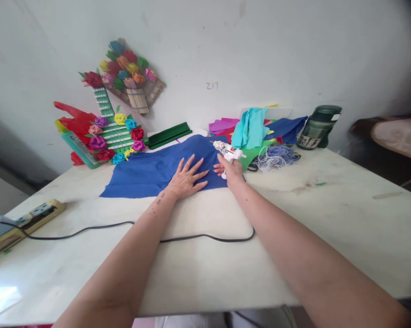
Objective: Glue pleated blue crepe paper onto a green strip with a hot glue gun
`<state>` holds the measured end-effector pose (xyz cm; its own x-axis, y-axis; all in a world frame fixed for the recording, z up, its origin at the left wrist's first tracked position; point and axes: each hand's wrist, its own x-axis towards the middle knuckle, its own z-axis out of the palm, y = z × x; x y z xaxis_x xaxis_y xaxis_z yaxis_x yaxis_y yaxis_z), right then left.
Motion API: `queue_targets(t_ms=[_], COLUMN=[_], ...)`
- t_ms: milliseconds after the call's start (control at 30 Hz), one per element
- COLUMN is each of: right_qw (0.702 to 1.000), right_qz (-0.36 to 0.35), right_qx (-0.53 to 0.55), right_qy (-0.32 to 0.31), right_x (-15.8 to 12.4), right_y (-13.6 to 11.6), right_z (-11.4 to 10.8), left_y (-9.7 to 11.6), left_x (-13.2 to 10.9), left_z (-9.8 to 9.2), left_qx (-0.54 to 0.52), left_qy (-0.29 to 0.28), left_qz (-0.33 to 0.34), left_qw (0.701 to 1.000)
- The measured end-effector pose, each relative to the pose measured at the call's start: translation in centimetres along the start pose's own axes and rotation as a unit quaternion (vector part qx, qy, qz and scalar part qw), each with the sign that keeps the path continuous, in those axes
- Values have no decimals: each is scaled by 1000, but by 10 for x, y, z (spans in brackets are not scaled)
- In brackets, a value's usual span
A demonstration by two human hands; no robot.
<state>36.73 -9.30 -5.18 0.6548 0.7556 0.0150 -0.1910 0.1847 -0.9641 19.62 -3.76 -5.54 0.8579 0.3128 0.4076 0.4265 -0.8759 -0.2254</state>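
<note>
A blue cloth-like sheet (pixel 140 173) lies spread across the white table, slightly wrinkled. My left hand (pixel 187 179) rests flat on its right half, fingers spread. In my right hand (pixel 233 172) is a white hot glue gun (pixel 229 154), held by its handle over the sheet's right end. Its nozzle points up and to the left. The glue gun's trigger area is partly hidden by my fingers.
A power strip (pixel 31 223) sits at the left, with a black cord (pixel 205 236) crossing the table under my forearms. Paper-flower crafts (pixel 116 132) stand at the back left. Coloured sheets (pixel 251 127), tangled string (pixel 275 157) and a green bottle (pixel 319 127) are at the back right.
</note>
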Motion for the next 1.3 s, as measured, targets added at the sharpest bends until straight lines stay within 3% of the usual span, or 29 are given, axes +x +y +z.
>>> queue_targets(t_ms=[267,533,733,1300], right_qw=[1000,999,1000,1000], right_qz=[-2,-1,-2,-4], right_qx=[15,22,18,17], right_qy=[5,25,23,26], right_x=[-1,0,0,0], right_y=[0,0,-1,0], right_z=[0,-1,-1,-1], left_y=[-1,2,5,3], left_x=[0,11,9,8], left_z=[0,0,3,9], left_qx=[-26,-81,-124,-111], left_qy=[-6,-30,-4,1], left_qz=[-20,9,-5,12], left_qw=[999,996,992,994])
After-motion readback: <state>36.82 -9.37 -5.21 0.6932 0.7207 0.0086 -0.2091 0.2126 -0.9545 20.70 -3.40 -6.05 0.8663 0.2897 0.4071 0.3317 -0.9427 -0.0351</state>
